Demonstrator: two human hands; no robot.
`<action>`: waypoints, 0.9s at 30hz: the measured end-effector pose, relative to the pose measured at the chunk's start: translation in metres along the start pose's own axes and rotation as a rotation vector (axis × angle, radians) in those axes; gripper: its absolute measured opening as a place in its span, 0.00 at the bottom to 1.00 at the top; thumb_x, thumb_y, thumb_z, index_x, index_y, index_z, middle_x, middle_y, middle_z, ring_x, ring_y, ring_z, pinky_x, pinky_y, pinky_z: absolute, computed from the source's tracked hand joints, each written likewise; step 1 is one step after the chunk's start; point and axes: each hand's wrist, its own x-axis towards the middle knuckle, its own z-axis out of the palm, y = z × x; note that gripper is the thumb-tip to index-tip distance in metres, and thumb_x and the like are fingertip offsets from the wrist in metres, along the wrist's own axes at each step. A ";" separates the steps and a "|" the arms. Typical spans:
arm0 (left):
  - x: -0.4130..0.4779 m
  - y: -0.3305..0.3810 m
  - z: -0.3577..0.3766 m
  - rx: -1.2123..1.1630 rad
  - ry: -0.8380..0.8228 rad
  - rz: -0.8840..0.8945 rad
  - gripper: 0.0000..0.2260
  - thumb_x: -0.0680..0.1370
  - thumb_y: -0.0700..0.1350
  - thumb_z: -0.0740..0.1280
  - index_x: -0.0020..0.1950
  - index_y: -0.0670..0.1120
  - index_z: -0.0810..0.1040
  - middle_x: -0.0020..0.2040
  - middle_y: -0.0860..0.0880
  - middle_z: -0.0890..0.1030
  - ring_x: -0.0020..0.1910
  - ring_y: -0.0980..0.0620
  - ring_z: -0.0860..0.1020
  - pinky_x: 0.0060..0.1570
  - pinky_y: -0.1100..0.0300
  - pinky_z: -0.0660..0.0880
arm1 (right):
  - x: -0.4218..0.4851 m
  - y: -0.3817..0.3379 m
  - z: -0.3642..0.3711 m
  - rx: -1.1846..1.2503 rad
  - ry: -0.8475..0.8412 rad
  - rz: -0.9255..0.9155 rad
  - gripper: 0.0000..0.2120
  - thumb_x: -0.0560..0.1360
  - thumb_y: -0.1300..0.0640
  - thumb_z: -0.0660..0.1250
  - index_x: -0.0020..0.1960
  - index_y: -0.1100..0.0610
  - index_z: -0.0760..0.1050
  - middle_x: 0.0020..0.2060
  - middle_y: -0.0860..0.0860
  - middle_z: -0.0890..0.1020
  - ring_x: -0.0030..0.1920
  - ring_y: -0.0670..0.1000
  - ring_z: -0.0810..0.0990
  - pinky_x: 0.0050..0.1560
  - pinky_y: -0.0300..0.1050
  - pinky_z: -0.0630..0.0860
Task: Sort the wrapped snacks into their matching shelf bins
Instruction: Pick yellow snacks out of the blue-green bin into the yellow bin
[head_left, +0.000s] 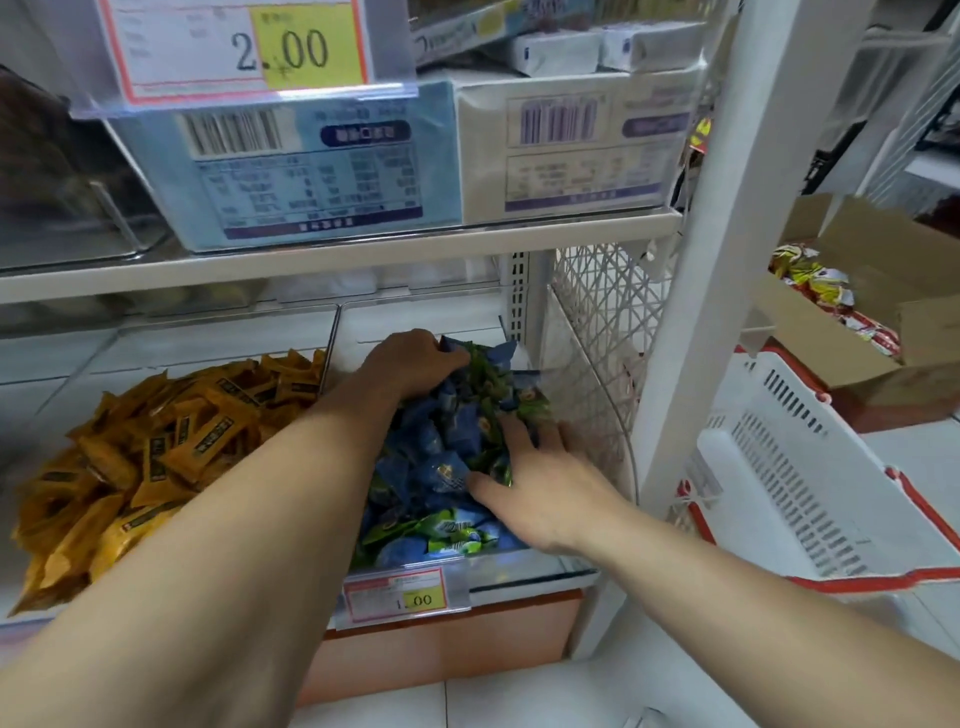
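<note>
My left hand (415, 364) is curled over a bunch of the blue and green wrapped snacks (415, 457) at the far end of the clear plastic shelf bin (530, 566), grasping them from above. My right hand (540, 493) lies nearer, released and spread flat on the heap, with fingers pointing toward the far right corner and the thumb out to the left. It holds nothing; it only presses on the wrappers.

The snacks fill this bin on the lower shelf, above the white price tag with a yellow patch (397, 597). Just to its left, the yellow wrapped snacks (156, 441) lie heaped in their own space.

As I judge it, the step in hand is settling this handful in with its own kind. To do it well, I should lower the bunch into the far part, where there looks to be room, rather than drop it from above. The slick wrappers will likely slide. My flat right hand can hold the near pieces back from the low front edge, where a few green ones already lie close. I should watch the left wall too, so nothing tips over among the yellow ones.
</note>
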 end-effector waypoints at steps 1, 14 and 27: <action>0.002 0.001 0.003 0.033 -0.024 -0.011 0.27 0.74 0.68 0.63 0.52 0.44 0.76 0.50 0.46 0.79 0.43 0.49 0.75 0.37 0.57 0.67 | 0.001 0.000 0.000 0.002 -0.004 0.004 0.41 0.73 0.29 0.55 0.79 0.46 0.46 0.76 0.58 0.58 0.74 0.66 0.56 0.71 0.60 0.62; -0.011 0.007 0.013 -0.200 -0.306 -0.113 0.30 0.71 0.68 0.69 0.61 0.46 0.78 0.61 0.42 0.79 0.53 0.46 0.78 0.59 0.51 0.75 | 0.027 -0.001 -0.019 0.532 0.142 0.218 0.36 0.73 0.37 0.61 0.75 0.53 0.58 0.72 0.58 0.65 0.67 0.63 0.70 0.64 0.55 0.70; -0.021 0.006 0.017 -0.382 -0.316 -0.120 0.30 0.79 0.66 0.57 0.70 0.45 0.74 0.68 0.42 0.75 0.62 0.43 0.75 0.67 0.48 0.69 | 0.094 -0.001 -0.016 0.662 -0.040 0.172 0.41 0.70 0.30 0.58 0.77 0.51 0.63 0.73 0.55 0.71 0.69 0.58 0.72 0.71 0.55 0.67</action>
